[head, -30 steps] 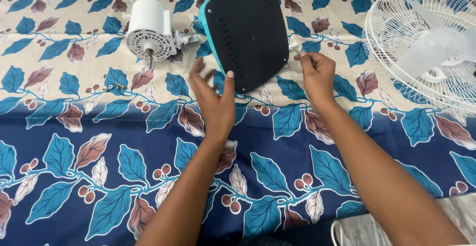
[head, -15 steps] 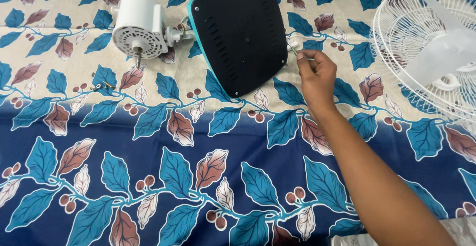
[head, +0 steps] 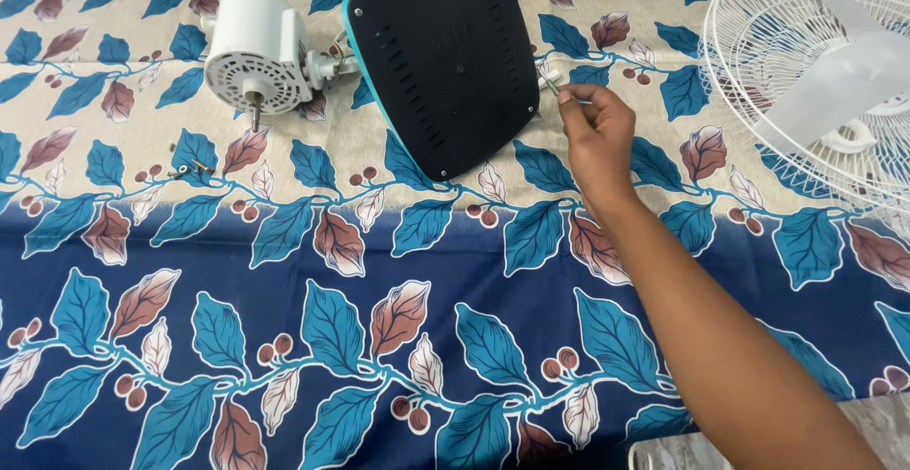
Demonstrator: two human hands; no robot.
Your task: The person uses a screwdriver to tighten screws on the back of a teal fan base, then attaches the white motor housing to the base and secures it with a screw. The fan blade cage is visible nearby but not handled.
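My right hand pinches a thin green wire just off the right edge of a black fan base with a teal rim, which lies underside up on a leaf-patterned cloth. A white fan motor with its shaft pointing toward me lies left of the base, joined to it by a short neck. My left hand is out of view.
A white wire fan guard with a pale blade inside lies at the upper right. A few small screws rest on the cloth, left of and below the motor. A grey object's corner shows at the bottom right.
My left hand, open near the base's lower edge a second ago, has withdrawn out of view. My right hand stays pinched on the wire at the base's right edge.
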